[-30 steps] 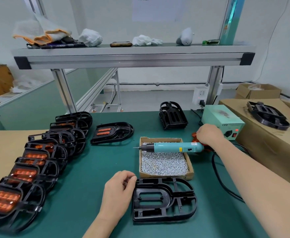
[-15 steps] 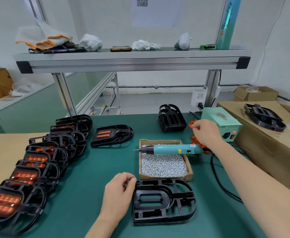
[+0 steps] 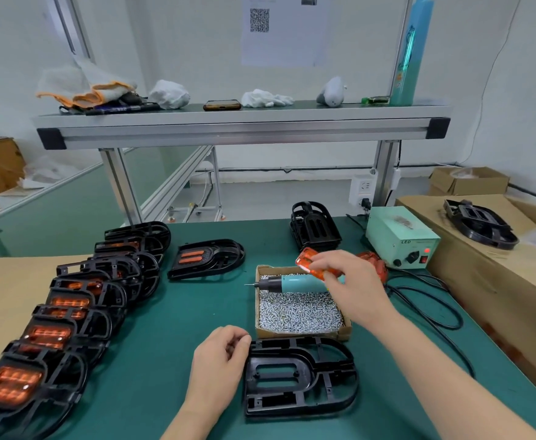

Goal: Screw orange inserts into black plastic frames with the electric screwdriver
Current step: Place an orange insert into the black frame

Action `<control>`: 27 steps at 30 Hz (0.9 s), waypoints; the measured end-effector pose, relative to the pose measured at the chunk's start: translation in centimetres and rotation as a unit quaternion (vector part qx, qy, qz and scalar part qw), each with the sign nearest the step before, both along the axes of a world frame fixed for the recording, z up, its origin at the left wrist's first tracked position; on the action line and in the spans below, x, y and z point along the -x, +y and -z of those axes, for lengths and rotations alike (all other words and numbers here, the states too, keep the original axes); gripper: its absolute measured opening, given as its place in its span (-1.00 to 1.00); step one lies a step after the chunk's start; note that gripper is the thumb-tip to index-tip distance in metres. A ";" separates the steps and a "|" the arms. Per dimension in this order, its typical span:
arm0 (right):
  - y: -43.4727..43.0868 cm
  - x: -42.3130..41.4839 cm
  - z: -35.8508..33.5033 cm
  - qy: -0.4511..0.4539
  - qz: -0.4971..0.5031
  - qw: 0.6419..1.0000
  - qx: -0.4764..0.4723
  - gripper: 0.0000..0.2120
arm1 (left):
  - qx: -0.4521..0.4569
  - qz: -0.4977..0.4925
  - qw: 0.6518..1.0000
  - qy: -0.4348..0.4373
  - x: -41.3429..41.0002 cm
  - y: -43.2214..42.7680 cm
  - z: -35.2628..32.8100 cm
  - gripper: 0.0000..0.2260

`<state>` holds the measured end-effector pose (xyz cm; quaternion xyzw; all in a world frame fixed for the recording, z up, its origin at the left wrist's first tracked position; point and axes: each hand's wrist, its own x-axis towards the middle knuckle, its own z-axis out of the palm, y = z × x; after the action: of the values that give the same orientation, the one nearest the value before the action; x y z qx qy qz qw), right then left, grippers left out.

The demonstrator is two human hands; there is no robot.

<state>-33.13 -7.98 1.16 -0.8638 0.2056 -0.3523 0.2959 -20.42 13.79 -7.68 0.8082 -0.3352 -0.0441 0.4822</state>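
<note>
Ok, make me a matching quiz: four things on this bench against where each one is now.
1 electric screwdriver; 2 orange insert; 3 empty black frame; 4 mint control box.
A pinched in the right hand; B back right, red light on; C lying across the screw box; D flat beside the left hand.
Pairs: 1-C, 2-A, 3-D, 4-B.
</note>
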 end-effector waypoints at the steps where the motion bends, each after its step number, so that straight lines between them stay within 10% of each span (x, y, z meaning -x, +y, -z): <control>1: 0.7 0.2 0.2 0.000 -0.012 1.000 -0.006 -0.68 | 0.002 0.001 1.000 -0.002 0.0 0.0 0.0 -0.83; 27: 8.9 1.6 5.0 0.035 -0.117 0.991 -0.044 -0.61 | 0.019 0.088 0.986 -0.141 1.9 1.2 -1.3 -0.60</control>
<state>-34.74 0.91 -3.88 -0.8796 0.1283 -0.2755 0.3660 -22.36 14.97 -6.38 0.7644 -0.4705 0.0345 0.4394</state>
